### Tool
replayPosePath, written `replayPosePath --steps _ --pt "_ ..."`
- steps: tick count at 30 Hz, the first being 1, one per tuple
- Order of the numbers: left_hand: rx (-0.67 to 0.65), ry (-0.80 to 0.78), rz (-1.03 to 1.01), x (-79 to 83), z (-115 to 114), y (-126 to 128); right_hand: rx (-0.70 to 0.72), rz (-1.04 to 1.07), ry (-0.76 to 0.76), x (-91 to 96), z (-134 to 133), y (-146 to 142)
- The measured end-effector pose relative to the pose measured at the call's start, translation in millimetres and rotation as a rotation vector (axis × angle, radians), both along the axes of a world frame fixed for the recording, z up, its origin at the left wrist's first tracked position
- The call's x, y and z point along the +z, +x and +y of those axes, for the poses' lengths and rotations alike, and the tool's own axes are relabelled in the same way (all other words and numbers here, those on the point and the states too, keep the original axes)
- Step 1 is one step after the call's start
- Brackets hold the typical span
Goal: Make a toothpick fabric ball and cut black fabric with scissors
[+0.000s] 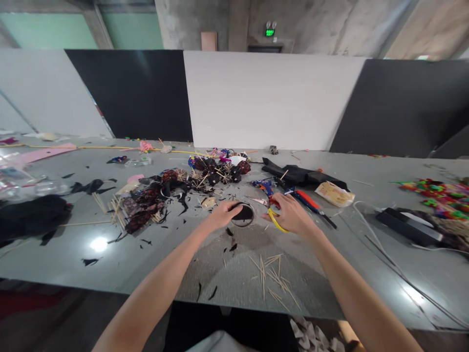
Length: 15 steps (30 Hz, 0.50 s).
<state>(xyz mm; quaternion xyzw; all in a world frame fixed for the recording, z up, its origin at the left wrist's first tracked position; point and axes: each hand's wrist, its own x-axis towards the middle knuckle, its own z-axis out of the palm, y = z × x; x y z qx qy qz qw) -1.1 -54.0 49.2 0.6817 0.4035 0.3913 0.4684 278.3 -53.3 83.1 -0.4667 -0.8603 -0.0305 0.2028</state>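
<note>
Your forearms [157, 288] reach in from seven and five o'clock over the grey table [142, 261]. Your right hand [293, 215] grips yellow-handled scissors [271, 215] pointing towards ten o'clock. At their nine o'clock, your left hand [223, 215] pinches the edge of a round rimmed black piece [244, 213]. Thin wooden sticks [263, 276] lie loose at five o'clock from it.

Scattered sticks [263, 278] obstruct the near tabletop [238, 286], with room leftward.
</note>
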Motion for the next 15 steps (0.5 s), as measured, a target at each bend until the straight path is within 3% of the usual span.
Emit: replayPosePath --steps 3,5,10,15 --pt "-0.046 0.0 -0.017 3.1 -3 0 0.005 -0.006 0.004 -3.4 2 0" --pt "-0.008 -0.057 -0.104 3.6 -4 1 0.0 0.034 -0.012 -6.1 2 -1" --pt "0.177 -0.414 -0.617 -1.5 -2 9 -0.024 0.241 -0.058 -13.8 1 -8" --pt "0.306 -0.543 -0.846 -9.9 9 12 -0.025 0.427 -0.116 -26.7 -1 -16"
